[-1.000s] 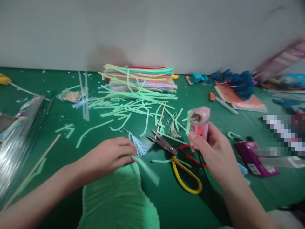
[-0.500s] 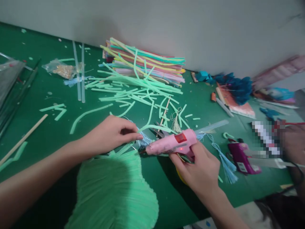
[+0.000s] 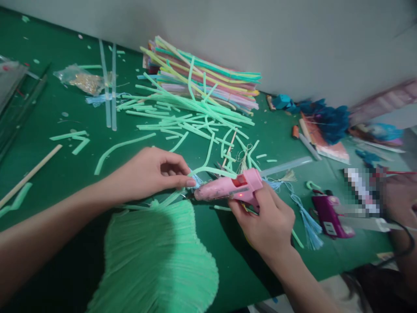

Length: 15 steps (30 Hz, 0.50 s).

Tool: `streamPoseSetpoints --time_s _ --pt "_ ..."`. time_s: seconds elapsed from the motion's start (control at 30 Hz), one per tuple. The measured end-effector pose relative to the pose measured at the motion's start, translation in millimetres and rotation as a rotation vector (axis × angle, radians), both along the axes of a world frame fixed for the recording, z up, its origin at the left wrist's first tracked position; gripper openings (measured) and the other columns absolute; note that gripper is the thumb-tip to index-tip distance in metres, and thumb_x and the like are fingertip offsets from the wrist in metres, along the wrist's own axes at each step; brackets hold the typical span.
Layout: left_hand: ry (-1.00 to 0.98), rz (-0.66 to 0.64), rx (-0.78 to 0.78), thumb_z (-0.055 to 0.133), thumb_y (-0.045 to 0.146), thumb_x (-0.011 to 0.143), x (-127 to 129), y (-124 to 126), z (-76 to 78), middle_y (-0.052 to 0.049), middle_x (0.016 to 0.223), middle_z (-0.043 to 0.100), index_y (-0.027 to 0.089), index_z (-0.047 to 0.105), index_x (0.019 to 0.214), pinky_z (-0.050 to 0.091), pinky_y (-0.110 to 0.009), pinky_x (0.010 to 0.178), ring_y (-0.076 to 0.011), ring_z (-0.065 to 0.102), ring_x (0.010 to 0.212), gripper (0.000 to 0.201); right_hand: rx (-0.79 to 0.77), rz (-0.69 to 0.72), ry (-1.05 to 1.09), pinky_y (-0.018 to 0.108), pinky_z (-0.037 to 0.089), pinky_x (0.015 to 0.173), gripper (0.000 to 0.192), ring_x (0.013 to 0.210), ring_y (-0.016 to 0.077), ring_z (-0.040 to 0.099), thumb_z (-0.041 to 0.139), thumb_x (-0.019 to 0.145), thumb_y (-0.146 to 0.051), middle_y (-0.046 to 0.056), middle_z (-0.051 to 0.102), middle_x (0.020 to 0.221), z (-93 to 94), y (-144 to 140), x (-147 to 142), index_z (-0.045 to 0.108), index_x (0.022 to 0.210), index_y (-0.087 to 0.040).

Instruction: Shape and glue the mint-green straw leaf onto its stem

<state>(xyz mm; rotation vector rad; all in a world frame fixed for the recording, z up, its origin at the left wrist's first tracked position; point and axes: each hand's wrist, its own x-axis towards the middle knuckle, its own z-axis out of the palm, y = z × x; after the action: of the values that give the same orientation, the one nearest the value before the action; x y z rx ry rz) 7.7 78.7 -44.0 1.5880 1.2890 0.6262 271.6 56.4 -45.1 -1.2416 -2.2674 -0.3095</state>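
Observation:
My right hand (image 3: 265, 219) grips a pink hot glue gun (image 3: 228, 189) with a clear glue stick (image 3: 286, 165) at its back; the nozzle points left at the top of a mint green fan-shaped piece (image 3: 156, 256) made of glued strips. My left hand (image 3: 150, 174) pinches a mint green strip (image 3: 208, 171) at that top edge, its fingertips next to a small light blue tassel (image 3: 197, 180) and just left of the nozzle.
Loose mint green strips (image 3: 182, 121) and a stack of coloured strips (image 3: 202, 76) lie behind. Clear glue sticks (image 3: 109, 87), a small plastic bag (image 3: 81, 80) and a wooden stick (image 3: 29, 176) are on the left. A purple device (image 3: 330, 211), blue tassels (image 3: 306, 217) and blue paper flowers (image 3: 329, 117) are on the right.
My right hand brought the glue gun down from upright to level, nozzle at the fan's top. The view shifted, and the scissors are now hidden behind my right hand.

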Motion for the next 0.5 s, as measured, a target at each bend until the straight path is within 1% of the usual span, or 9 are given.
streamPoseSetpoints --time_s 0.1,0.3,0.5 --pt "0.009 -0.003 0.003 0.076 0.046 0.073 -0.7 0.9 -0.5 0.006 0.063 0.068 0.026 0.074 0.079 0.04 -0.017 0.051 -0.0107 0.059 0.058 0.021 -0.007 -0.01 -0.006 0.024 0.037 0.051 0.017 0.054 0.0137 0.048 0.063 0.08 -0.018 -0.003 0.051 0.062 -0.7 0.4 0.6 0.047 0.076 -0.023" --pt "0.015 -0.008 -0.008 0.075 0.047 0.073 -2.2 1.7 -2.1 0.004 0.065 0.07 0.024 0.074 0.079 0.041 -0.02 0.052 -0.0132 0.06 0.06 0.024 -0.02 -0.011 -0.001 0.024 0.038 0.051 0.018 0.054 0.0137 0.048 0.063 0.081 -0.018 -0.003 0.052 0.062 -0.9 1.3 -1.3 0.047 0.074 -0.023" --pt "-0.003 -0.015 -0.036 0.074 0.047 0.075 -3.3 1.5 -1.3 0.004 0.068 0.072 0.025 0.073 0.081 0.043 -0.02 0.055 -0.0138 0.062 0.063 0.023 -0.022 -0.019 -0.004 0.024 0.037 0.051 0.021 0.054 0.0137 0.048 0.064 0.081 -0.019 -0.003 0.051 0.062 -0.9 1.5 -1.3 0.045 0.073 -0.023"
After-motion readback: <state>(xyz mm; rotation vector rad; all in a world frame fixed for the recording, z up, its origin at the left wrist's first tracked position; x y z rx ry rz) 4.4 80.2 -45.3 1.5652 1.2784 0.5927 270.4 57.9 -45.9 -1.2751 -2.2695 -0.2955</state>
